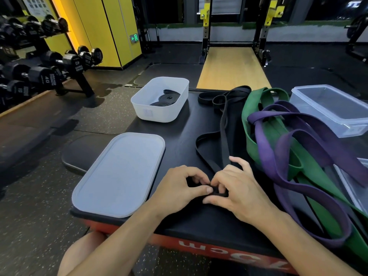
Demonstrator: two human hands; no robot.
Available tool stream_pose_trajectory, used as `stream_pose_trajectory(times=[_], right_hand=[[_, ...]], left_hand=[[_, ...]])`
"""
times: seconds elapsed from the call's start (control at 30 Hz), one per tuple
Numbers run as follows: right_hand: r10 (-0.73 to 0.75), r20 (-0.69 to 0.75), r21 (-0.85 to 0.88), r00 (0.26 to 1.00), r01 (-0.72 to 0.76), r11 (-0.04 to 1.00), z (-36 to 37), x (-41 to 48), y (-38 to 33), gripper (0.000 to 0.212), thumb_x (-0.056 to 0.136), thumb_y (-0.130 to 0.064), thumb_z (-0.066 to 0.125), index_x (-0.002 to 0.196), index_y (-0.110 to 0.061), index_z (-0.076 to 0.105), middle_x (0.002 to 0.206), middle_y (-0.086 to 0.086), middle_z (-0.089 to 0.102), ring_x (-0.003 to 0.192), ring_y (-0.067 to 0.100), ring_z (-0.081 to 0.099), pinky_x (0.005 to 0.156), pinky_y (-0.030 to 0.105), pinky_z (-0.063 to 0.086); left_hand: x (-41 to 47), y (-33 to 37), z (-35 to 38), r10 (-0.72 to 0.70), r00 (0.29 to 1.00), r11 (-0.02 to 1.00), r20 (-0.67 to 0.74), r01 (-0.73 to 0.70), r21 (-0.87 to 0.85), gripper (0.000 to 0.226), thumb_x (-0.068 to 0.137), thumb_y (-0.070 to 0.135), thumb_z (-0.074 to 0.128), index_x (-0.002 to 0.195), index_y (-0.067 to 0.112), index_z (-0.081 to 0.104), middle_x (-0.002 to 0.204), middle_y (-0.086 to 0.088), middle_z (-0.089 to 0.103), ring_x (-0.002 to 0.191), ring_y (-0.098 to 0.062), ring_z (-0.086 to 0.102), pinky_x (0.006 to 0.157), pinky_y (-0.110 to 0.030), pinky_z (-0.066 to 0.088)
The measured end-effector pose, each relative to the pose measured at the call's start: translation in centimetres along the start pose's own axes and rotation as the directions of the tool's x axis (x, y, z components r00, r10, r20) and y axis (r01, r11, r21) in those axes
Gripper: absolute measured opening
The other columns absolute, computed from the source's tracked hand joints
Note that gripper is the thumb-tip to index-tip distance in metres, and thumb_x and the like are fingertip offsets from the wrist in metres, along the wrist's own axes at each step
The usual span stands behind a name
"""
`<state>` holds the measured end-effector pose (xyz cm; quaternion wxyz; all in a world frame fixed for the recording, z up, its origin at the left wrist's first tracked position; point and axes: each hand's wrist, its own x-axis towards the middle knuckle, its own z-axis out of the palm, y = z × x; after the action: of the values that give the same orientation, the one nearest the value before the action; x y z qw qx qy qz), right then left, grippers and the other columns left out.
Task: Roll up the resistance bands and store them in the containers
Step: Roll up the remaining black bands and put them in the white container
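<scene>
so, left hand [185, 188] and right hand [235, 193] both pinch a barely-started black band [223, 126] coil nearer me than the white container [159, 116] holding two rolls [165, 99], green band [251, 148] and purple band [266, 156] right of it unrolled.

Rolled end of the black band [219, 193], at the near edge of the box [179, 136]: mostly covered by the pinching fingers of the left hand [179, 188] and right hand [237, 192]; turns cannot be counted. At the box's far right corner, the clear tub [316, 114] is cut by the frame edge. At its near right corner, the green band [253, 148] and purple band [266, 156] run out of frame. On the box's red front, the lettering [199, 245] is cut off below. At its far left, the white tub [159, 116] bears a label [147, 112] too small to read.
</scene>
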<state>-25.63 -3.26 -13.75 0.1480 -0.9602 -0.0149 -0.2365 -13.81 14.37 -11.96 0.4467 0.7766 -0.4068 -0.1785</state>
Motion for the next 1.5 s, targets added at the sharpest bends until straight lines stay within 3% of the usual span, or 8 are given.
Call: stream_pose_trajectory(times=[0.27, 0.4, 0.6, 0.83, 0.97, 1.2, 1.33, 1.5], right_hand=[[-0.076, 0.192, 0.070, 0.978, 0.064, 0.996, -1.9, -1.2, 2.7, 0.037, 0.095, -0.057, 0.049, 0.131, -0.048, 0.055, 0.107, -0.027, 0.051, 0.118, -0.008, 0.045, 0.126, 0.036, -0.004], [-0.032, 0.143, 0.112, 0.989, 0.016, 0.994, -1.4, -1.1, 2.7, 0.034, 0.092, -0.054, 0.056, 0.126, -0.049, 0.059, 0.104, -0.025, 0.056, 0.118, -0.006, 0.048, 0.126, 0.038, -0.003], [-0.090, 0.116, 0.156, 0.989, 0.072, 0.985, -1.5, -0.9, 2.4, 0.029, 0.087, -0.055, 0.065, 0.112, -0.040, 0.065, 0.113, -0.027, 0.064, 0.133, -0.008, 0.046, 0.127, 0.033, -0.002], [-0.142, 0.127, -0.049, 0.982, 0.150, 0.988, -2.1, -1.1, 2.2, 0.015, 0.095, -0.056, 0.056, 0.101, -0.042, 0.055, 0.094, -0.024, 0.054, 0.093, -0.003, 0.055, 0.117, 0.032, 0.020], [-0.148, 0.152, -0.035, 0.977, 0.155, 0.987, -2.4, -1.0, 2.3, 0.019, 0.097, -0.059, 0.053, 0.101, -0.042, 0.059, 0.099, -0.024, 0.050, 0.094, 0.000, 0.052, 0.105, 0.031, 0.032], [-0.178, -0.004, 0.024, 0.984, 0.178, 0.984, -2.0, -2.4, 2.9, 0.026, 0.099, -0.046, 0.061, 0.113, -0.032, 0.077, 0.112, -0.018, 0.063, 0.111, 0.005, 0.058, 0.120, 0.039, 0.031], [-0.207, -0.090, -0.117, 0.974, 0.196, 0.973, -1.5, -3.0, 2.1, 0.017, 0.095, -0.038, 0.063, 0.099, -0.028, 0.075, 0.100, -0.016, 0.064, 0.111, 0.008, 0.060, 0.121, 0.043, 0.028], [-0.188, -0.032, 0.037, 0.982, 0.189, 0.981, -1.8, -2.0, 2.6, 0.015, 0.097, -0.035, 0.062, 0.095, -0.027, 0.074, 0.106, -0.022, 0.068, 0.108, 0.003, 0.063, 0.111, 0.037, 0.040]], left_hand=[[0.4, 0.2, -0.4, -0.013, 0.998, 0.999, 0.069, 0.016, -0.038, 0.019, 0.081, 0.022, 0.087, 0.088, 0.026, 0.070, 0.088, 0.015, 0.075, 0.086, -0.001, 0.065, 0.085, -0.017, 0.046], [0.5, -0.4, -0.3, -0.018, 0.998, 1.000, 0.060, 0.019, -0.022, 0.013, 0.081, 0.030, 0.087, 0.084, 0.035, 0.076, 0.081, 0.021, 0.070, 0.085, -0.003, 0.062, 0.088, -0.028, 0.049], [-0.3, -0.9, -0.2, 0.013, 1.000, 0.999, 0.016, -0.012, -0.042, 0.015, 0.085, 0.029, 0.084, 0.093, 0.042, 0.082, 0.085, 0.023, 0.069, 0.089, -0.001, 0.061, 0.084, -0.021, 0.044], [-0.4, -0.5, 0.3, 0.102, 0.995, 0.995, 0.002, -0.102, 0.015, 0.007, 0.088, 0.029, 0.080, 0.092, 0.034, 0.083, 0.093, 0.021, 0.076, 0.101, -0.005, 0.067, 0.092, -0.032, 0.053], [-0.2, -0.3, 0.5, 0.059, 0.998, 0.998, 0.025, -0.059, 0.022, 0.007, 0.083, 0.040, 0.083, 0.089, 0.037, 0.080, 0.092, 0.022, 0.074, 0.098, -0.005, 0.065, 0.091, -0.039, 0.052], [-0.1, -0.4, 0.3, 0.013, 0.999, 1.000, 0.041, -0.013, -0.003, 0.009, 0.083, 0.038, 0.084, 0.090, 0.035, 0.079, 0.090, 0.019, 0.073, 0.094, -0.003, 0.067, 0.091, -0.042, 0.053], [-0.1, -0.5, 0.3, 0.016, 0.999, 1.000, 0.040, -0.015, -0.014, 0.008, 0.083, 0.035, 0.084, 0.089, 0.033, 0.079, 0.089, 0.019, 0.074, 0.094, -0.004, 0.067, 0.091, -0.042, 0.053], [-0.1, -0.4, 0.2, 0.008, 0.998, 0.999, 0.059, -0.007, -0.031, 0.009, 0.084, 0.036, 0.083, 0.091, 0.035, 0.079, 0.091, 0.016, 0.075, 0.095, -0.006, 0.068, 0.093, -0.044, 0.053]])
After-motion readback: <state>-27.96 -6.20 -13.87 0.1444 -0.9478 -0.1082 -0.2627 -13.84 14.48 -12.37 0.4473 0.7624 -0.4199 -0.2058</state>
